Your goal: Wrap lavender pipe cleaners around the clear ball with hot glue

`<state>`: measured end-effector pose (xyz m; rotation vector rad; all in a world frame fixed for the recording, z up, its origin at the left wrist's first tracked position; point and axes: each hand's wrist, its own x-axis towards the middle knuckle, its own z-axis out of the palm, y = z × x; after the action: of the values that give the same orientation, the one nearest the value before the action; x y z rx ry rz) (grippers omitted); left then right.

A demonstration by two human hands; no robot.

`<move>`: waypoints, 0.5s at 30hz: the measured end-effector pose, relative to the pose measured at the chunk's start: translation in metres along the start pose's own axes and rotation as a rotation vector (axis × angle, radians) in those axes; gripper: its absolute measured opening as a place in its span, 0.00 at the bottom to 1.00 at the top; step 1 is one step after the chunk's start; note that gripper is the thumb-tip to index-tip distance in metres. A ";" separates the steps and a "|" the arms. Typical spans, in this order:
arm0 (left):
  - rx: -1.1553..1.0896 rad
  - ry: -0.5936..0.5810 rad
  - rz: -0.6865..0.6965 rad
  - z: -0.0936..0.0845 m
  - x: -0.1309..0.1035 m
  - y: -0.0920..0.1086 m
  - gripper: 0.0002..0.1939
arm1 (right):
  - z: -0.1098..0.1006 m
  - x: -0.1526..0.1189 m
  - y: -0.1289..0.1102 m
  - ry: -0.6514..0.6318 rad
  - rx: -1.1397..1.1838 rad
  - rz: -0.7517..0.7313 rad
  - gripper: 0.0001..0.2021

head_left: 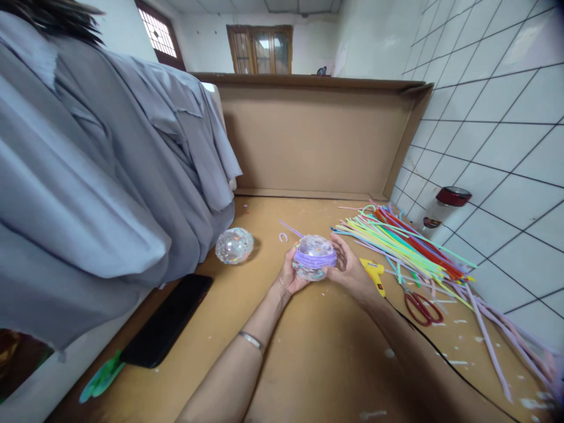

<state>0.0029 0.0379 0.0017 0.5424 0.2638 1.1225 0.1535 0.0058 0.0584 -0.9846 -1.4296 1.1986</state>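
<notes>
Between my two hands is a clear, round plastic ball (314, 247) with purple pipe cleaner wound in a band around its middle. My left hand (291, 273) is closed around its left side and underside. On the other side, my right hand (346, 267) grips it with the fingers behind and the thumb at the front. A purple strand (289, 228) sticks out at the ball's upper left. A second clear ball (235, 245), speckled with colour, rests on the table to the left. Nearby lies a small curled pale piece (283, 237).
To the right lie a pile of coloured pipe cleaners (405, 241), a yellow glue gun (374, 275) with a black cord and red-handled scissors (423, 306). A jar (445, 208) stands by the tiled wall. At left are a black phone (167, 322) and grey cloth (132, 176). Cardboard (308, 138) stands behind.
</notes>
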 end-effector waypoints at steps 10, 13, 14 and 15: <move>0.093 0.002 0.025 0.005 0.002 0.002 0.29 | 0.005 0.003 0.016 0.126 -0.004 -0.022 0.43; 0.146 0.012 0.066 0.001 0.002 0.004 0.29 | 0.007 0.002 0.022 0.105 0.025 -0.018 0.43; 0.183 0.014 0.090 0.000 0.002 0.006 0.29 | 0.008 0.002 0.024 0.095 0.028 -0.021 0.43; 0.229 0.017 0.117 -0.001 0.002 0.007 0.30 | 0.008 0.002 0.026 0.089 0.020 -0.029 0.43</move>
<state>-0.0021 0.0427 0.0047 0.7587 0.3823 1.2186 0.1452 0.0107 0.0331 -0.9880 -1.3553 1.1321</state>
